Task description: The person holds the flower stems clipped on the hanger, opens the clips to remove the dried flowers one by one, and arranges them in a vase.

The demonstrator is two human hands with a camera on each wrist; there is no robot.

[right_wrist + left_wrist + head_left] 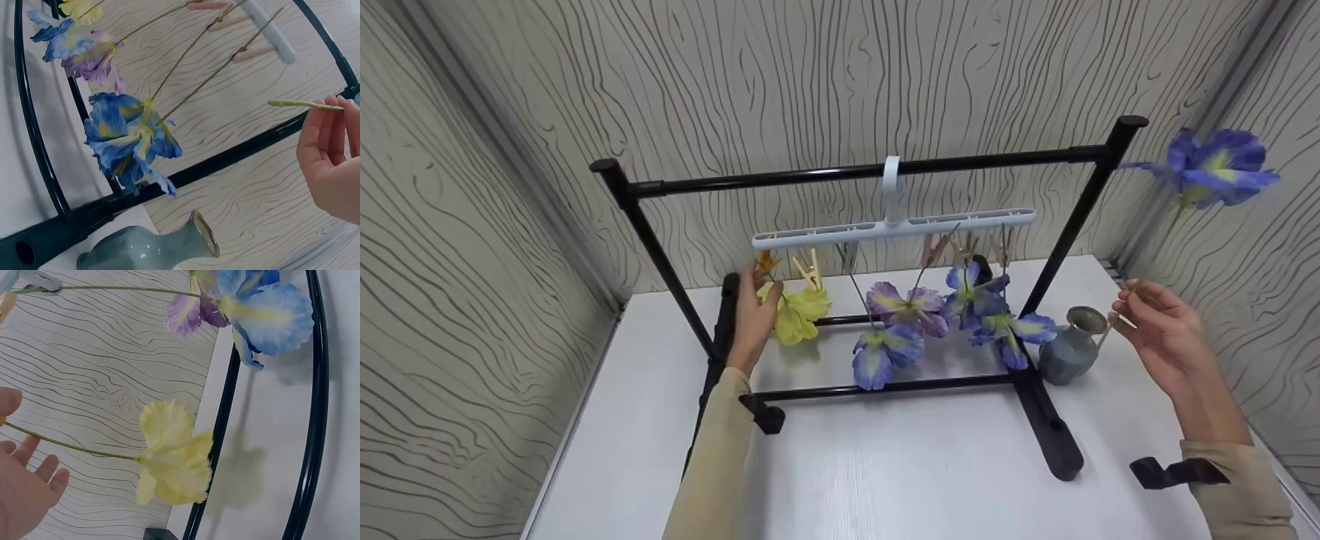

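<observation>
My left hand (756, 319) is at the left end of the white hanger (840, 234), its fingertips pinching an orange clothespin (766, 262). Below it a yellow artificial flower (797, 313) hangs with its head down; its stem passes by the fingers in the left wrist view. On the right, my right hand (1166, 330) pinches the thin green stem (306, 104) of a blue artificial iris (1222, 169), whose head points up. Hanging from other clothespins are a purple flower (909, 306) and several blue flowers (885, 356).
A black rack (780, 178) carries the hanger and stands on the white table (870, 465). Beside its right foot is a grey-blue ceramic vase (1065, 356) with a handle. Wood-grain patterned panels (780, 82) enclose the table behind and at the sides.
</observation>
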